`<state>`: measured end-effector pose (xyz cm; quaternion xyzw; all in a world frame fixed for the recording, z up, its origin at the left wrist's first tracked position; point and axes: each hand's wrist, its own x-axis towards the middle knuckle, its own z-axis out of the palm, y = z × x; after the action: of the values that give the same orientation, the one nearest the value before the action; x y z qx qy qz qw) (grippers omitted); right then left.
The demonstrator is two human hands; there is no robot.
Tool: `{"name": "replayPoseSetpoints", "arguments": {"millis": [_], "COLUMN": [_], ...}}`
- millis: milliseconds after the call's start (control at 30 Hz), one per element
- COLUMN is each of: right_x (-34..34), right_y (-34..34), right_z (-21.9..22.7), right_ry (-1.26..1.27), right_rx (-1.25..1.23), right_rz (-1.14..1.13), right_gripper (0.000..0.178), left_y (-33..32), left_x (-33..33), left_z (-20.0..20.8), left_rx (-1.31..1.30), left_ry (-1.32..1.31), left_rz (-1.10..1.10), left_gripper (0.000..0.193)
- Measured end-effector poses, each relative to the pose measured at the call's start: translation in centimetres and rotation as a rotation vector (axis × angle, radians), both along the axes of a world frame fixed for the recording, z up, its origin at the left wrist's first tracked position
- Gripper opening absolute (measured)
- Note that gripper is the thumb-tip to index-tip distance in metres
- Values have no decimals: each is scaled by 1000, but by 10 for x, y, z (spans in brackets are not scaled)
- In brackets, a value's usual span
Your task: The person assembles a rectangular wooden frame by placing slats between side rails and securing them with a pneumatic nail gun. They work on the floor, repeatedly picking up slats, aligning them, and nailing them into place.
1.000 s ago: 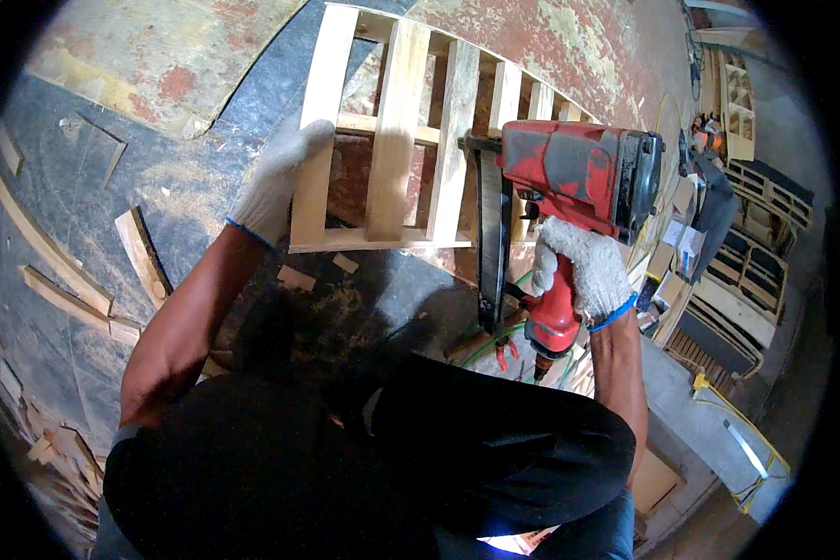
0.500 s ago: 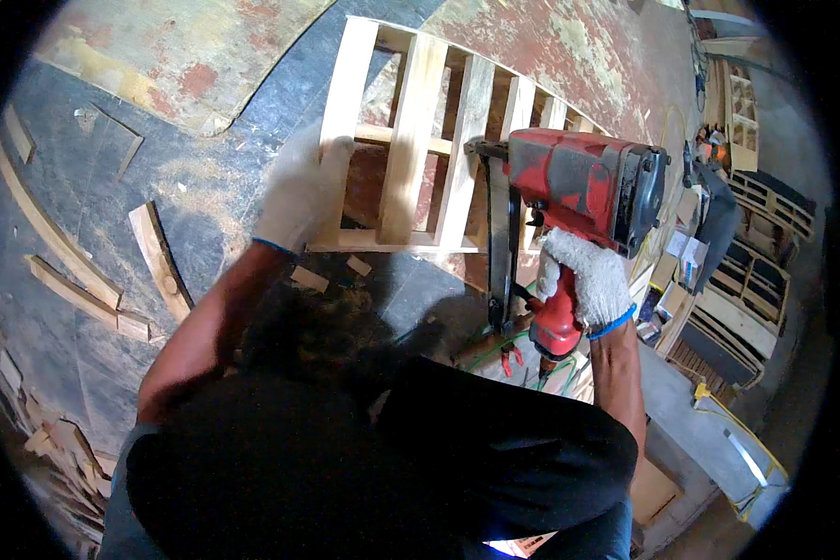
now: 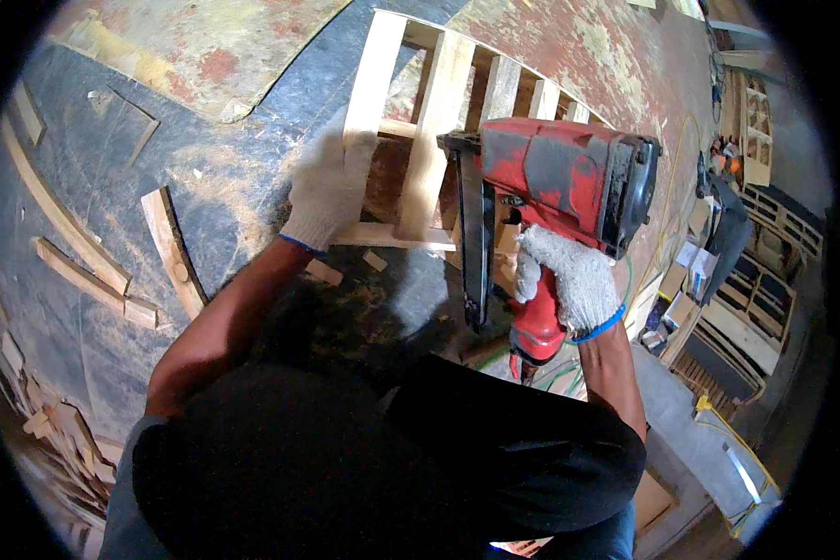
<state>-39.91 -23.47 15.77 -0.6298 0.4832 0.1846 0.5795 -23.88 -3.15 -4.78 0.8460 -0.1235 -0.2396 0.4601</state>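
A slatted frame of pale wood lies ahead of me on the floor. My left hand, in a white knit glove with a blue cuff, holds its leftmost slat near the close end; the fingers are partly smeared. In my right hand, gloved the same way, is the handle of a red and black nail gun. The gun's nose is over the second slat from the left, and its long dark magazine hangs down toward me. Whether the nose touches the wood, I cannot tell. The gun hides the frame's right part.
Loose wooden strips and sawdust lie on the dark floor to the left, with a scrap pile at lower left. A worn board is at the far left. Stacked wooden frames stand at right. A green hose runs below the gun.
The nail gun has moved left along the frame, from about the third slat to the second. My left hand stays at the leftmost slat. The whole view has shifted slightly.
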Motion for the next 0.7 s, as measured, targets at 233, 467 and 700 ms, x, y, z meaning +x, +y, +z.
{"name": "replayPoseSetpoints", "arguments": {"millis": [233,467,700], "right_x": [15,11,19], "right_y": [17,20,30], "right_z": [13,9,9], "right_ry": [73,21,33], "right_rx": [-47,-102,-75], "right_rz": [72,151,67], "right_gripper": [33,33,30], "left_y": [-2,-5,6], "left_x": [3,26,43], "left_z": [5,45,23], "left_rx": [-68,-240,-713], "left_ry": [-56,214,852], "left_rz": [-22,-76,56], "left_gripper": [52,36,23]}}
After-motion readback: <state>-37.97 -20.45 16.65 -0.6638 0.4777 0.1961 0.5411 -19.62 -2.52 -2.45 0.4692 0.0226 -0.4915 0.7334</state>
